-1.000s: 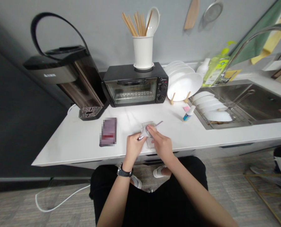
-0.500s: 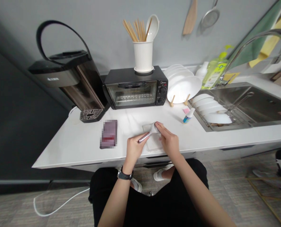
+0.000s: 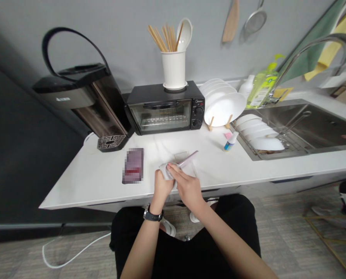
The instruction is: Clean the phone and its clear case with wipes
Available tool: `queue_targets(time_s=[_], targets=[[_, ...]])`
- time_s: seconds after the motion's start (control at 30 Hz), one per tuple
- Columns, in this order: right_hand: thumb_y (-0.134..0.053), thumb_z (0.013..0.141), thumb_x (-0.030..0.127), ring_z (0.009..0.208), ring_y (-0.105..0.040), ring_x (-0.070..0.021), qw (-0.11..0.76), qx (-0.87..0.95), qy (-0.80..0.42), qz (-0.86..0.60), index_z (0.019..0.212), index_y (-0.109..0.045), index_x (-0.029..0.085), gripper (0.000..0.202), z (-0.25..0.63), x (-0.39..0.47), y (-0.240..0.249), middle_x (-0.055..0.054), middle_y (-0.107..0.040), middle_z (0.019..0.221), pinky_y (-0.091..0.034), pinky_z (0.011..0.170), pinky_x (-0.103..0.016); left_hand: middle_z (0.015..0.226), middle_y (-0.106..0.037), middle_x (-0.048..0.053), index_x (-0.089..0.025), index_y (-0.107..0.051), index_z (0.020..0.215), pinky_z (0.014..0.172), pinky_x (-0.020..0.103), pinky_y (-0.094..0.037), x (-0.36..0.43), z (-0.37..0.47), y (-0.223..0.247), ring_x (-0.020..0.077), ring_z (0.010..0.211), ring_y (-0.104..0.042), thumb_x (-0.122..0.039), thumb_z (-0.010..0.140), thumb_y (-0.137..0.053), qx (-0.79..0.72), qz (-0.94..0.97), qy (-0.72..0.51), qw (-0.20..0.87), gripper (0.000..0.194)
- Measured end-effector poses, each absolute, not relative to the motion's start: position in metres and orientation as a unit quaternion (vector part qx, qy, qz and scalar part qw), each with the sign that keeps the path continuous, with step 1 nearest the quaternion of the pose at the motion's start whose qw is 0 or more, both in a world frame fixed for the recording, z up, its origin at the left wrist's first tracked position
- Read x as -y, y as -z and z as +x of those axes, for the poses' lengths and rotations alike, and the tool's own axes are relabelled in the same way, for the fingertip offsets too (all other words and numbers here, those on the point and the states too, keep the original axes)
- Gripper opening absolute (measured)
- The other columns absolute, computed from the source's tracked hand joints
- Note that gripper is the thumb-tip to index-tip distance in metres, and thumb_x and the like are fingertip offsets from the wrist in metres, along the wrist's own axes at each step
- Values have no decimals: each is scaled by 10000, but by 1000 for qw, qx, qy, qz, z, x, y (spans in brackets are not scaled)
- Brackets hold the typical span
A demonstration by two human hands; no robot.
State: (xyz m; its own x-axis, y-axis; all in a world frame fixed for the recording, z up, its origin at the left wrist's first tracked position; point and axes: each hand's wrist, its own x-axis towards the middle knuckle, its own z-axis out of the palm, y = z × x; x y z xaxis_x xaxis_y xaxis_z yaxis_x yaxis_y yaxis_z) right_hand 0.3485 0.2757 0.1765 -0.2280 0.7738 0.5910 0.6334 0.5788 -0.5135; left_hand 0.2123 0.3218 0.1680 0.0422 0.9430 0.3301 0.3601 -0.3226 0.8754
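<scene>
My left hand (image 3: 160, 186) grips a thin metal tool (image 3: 188, 158), tweezers by the look of it, whose tip points up and to the right. My right hand (image 3: 187, 186) pinches a small white wipe (image 3: 165, 169) against the tool's near end, right beside my left fingers. Both hands hover over a small clear plastic tray (image 3: 190, 166) on the white counter (image 3: 97, 178), near its front edge.
A blurred dark card (image 3: 133, 165) lies left of my hands. Behind stand a black toaster oven (image 3: 164, 108), a water dispenser (image 3: 82, 100), white plates (image 3: 224, 104) on a rack and a small dropper bottle (image 3: 229, 141). The sink (image 3: 307, 124) is at right.
My right hand slid the wipe from the tool's far tip back down to its near end by my left hand. The tool's tip now shows bare again.
</scene>
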Motion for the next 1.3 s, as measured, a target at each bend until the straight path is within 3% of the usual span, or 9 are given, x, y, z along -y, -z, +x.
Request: queue_targets(time_s=[0.27,0.37,0.47,0.63,0.77,0.83,0.97,1.17,1.3], targets=[[-405,875,-77,1386,-638,-150,437,759,-80,-475,1576,-520,281,796,380,-289,-174,-3,-596,1569,-585,1088,-262,551,-663,-8,-153,-686,584,532,216,-448,-324,214,-169,137,532,-603,-258,832,-751,-508,670,-464,279,277],[-422,857,-79,1415,-613,-164,444,725,-71,-522,1568,-528,311,818,404,-301,-176,18,-591,1575,-588,1096,-285,904,-842,45,-172,-855,941,718,277,-593,-322,217,-171,220,780,-764,-374,885,-771,-485,662,-477,314,226],[-438,873,-56,1415,-616,-176,448,702,-74,-548,1559,-535,331,794,418,-309,-177,31,-566,1597,-605,1079,-300,1089,-844,60,-206,-853,1117,820,316,-623,-320,218,-173,257,927,-802,-377,916,-752,-472,660,-475,340,283],[-426,846,-75,1437,-596,-188,459,694,-79,-549,1578,-509,332,842,410,-309,-176,20,-555,1605,-610,1082,-326,1043,-848,55,-197,-855,1086,764,288,-609,-321,217,-173,238,871,-788,-376,911,-754,-476,661,-477,331,271],[-428,815,-93,1434,-594,-168,448,731,-87,-507,1591,-499,299,872,377,-293,-177,0,-570,1592,-569,1130,-301,589,-687,-10,-150,-736,650,535,211,-456,-323,215,-171,143,564,-628,-329,865,-752,-517,659,-460,294,280],[-422,828,-84,1430,-596,-157,442,757,-98,-471,1588,-506,270,842,359,-284,-178,-8,-580,1583,-541,1157,-290,512,-606,-21,-158,-638,571,496,206,-403,-322,214,-170,124,507,-573,-250,848,-694,-523,654,-463,291,297],[-402,848,-75,1431,-596,-151,448,778,-112,-425,1593,-499,262,824,342,-274,-177,-2,-573,1589,-518,1184,-304,714,-754,44,-158,-718,767,577,222,-498,-321,212,-170,165,647,-694,-180,845,-588,-473,654,-487,334,154],[-392,847,-78,1427,-599,-153,457,755,-114,-456,1576,-521,301,831,371,-288,-172,15,-592,1572,-549,1153,-307,524,-642,-16,-159,-631,555,502,214,-417,-323,213,-172,129,502,-587,-207,804,-714,-509,665,-465,287,267],[-410,856,-60,1450,-579,-164,476,709,-105,-509,1552,-549,312,802,404,-305,-171,26,-580,1586,-562,1145,-329,912,-843,40,-173,-851,933,711,270,-585,-322,216,-173,211,778,-765,-356,893,-762,-484,662,-471,324,207]])
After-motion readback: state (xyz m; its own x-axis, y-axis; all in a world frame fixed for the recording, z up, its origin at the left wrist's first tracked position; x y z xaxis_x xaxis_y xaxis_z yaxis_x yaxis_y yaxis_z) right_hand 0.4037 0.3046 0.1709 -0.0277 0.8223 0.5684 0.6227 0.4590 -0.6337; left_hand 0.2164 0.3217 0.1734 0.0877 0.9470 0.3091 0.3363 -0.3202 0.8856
